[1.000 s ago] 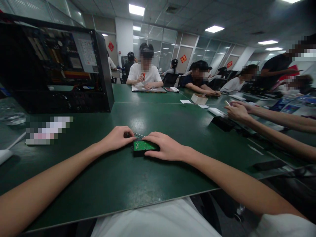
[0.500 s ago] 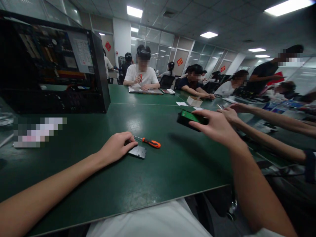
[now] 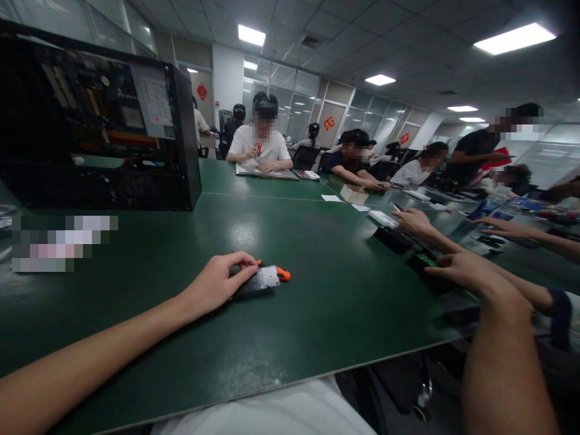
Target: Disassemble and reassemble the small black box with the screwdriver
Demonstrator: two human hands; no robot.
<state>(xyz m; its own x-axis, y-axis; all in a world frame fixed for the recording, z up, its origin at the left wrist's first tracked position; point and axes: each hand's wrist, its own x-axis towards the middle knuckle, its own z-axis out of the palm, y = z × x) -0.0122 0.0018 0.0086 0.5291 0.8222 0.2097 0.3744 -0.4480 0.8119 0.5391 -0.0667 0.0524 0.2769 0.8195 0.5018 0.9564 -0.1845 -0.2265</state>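
My left hand (image 3: 217, 281) grips a thin grey metal plate (image 3: 260, 280) by its near end and tilts it up off the green table (image 3: 290, 326). An orange-handled screwdriver (image 3: 281, 273) lies just behind the plate. My right hand (image 3: 457, 270) is stretched far to the right and rests on a small black case holding a green circuit board (image 3: 425, 260), set down near the table's right edge.
An open black computer case (image 3: 99, 121) stands at the far left. A neighbour's hand (image 3: 414, 222) and forearm reach in from the right beside a black device (image 3: 392, 239). Other people sit along the far side with papers and small boxes.
My right hand carried the green board from the middle of the table to the right edge and lowered it there. My left hand lifted the grey plate's edge beside the uncovered screwdriver.
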